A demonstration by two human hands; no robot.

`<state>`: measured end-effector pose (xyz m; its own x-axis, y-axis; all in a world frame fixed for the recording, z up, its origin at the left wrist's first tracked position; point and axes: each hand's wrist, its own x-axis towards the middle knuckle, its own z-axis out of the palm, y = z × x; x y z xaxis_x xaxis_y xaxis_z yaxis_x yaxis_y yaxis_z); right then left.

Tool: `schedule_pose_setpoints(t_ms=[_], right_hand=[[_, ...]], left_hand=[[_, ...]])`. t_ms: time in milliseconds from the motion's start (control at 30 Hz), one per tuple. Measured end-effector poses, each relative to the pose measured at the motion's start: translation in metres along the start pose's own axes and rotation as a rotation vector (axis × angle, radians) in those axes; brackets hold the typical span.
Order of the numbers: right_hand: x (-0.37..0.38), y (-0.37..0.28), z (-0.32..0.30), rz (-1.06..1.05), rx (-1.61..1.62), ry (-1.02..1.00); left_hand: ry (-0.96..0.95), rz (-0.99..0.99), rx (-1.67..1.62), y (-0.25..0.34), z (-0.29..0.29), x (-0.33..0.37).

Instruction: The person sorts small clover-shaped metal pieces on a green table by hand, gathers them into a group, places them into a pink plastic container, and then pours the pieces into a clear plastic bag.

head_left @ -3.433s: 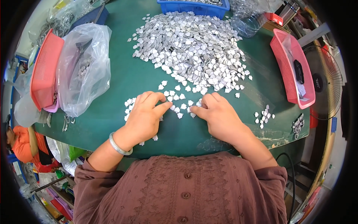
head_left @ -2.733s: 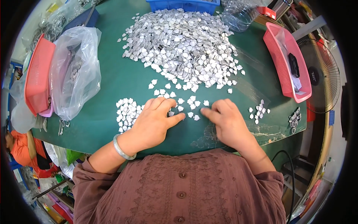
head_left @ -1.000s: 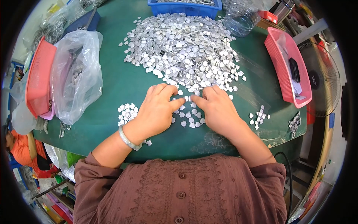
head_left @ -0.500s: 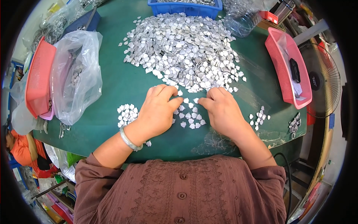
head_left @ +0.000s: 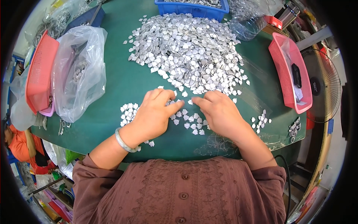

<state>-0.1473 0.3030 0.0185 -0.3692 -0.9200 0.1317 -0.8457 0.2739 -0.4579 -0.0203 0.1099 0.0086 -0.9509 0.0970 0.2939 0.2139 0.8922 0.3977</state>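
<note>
Over the green tabletop, my left hand [head_left: 152, 114] is curled, with a few small silver leaf-shaped pieces [head_left: 170, 102] showing between its fingers and thumb. Its thumb tip lies close to another loose piece. My right hand [head_left: 220, 114] faces it, fingers bent but apart, its slightly blurred thumb tip beside a single silver piece [head_left: 190, 101]. Just beyond both hands spreads a large heap of such flat pieces [head_left: 190, 52]. Between my wrists lie several scattered pieces [head_left: 194, 126]. A small pile [head_left: 129, 112] sits left of my left hand, partly hidden by it.
A clear plastic bag [head_left: 80, 74] and a pink basket [head_left: 41, 72] stand at the left. At the right are another pink basket [head_left: 289, 71], a few pieces [head_left: 261, 121] and a fan [head_left: 324, 86]. A blue bin [head_left: 192, 9] stands behind the heap.
The view has shifted slightly, so the table things sit a little further right and lower. The gap between my fingertips has narrowed slightly, and pieces now show inside my left hand's curl.
</note>
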Motion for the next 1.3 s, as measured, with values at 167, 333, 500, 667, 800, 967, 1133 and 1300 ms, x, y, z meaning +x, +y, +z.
schedule_pose_setpoints(t_ms=[167,333,500,667,800,967,1133,1300], right_hand=[[0.006,-0.003,0.002,-0.064,-0.008,-0.079],[0.020,-0.002,0.009,-0.061,-0.147,0.008],[0.037,-0.005,0.011,-0.080,-0.192,0.063],[0.030,-0.002,0.012,-0.072,-0.208,0.002],[0.034,0.002,0.009,-0.073,-0.174,0.036],[0.045,-0.001,0.020,-0.113,-0.168,0.177],[0.048,0.008,0.025,-0.097,-0.152,0.132],[0.047,0.002,0.022,-0.098,-0.182,0.138]], left_hand=[[0.005,-0.042,0.096,-0.011,-0.007,-0.005],[-0.014,-0.046,0.017,-0.014,-0.012,-0.005],[0.052,-0.096,0.054,-0.025,-0.009,0.012],[0.056,-0.099,0.012,-0.029,-0.002,0.023],[0.033,-0.059,-0.017,-0.029,0.000,0.025],[0.051,-0.068,-0.044,-0.032,-0.001,0.019],[0.096,-0.068,-0.043,-0.034,-0.001,0.014],[0.110,-0.078,-0.012,-0.037,-0.002,0.010]])
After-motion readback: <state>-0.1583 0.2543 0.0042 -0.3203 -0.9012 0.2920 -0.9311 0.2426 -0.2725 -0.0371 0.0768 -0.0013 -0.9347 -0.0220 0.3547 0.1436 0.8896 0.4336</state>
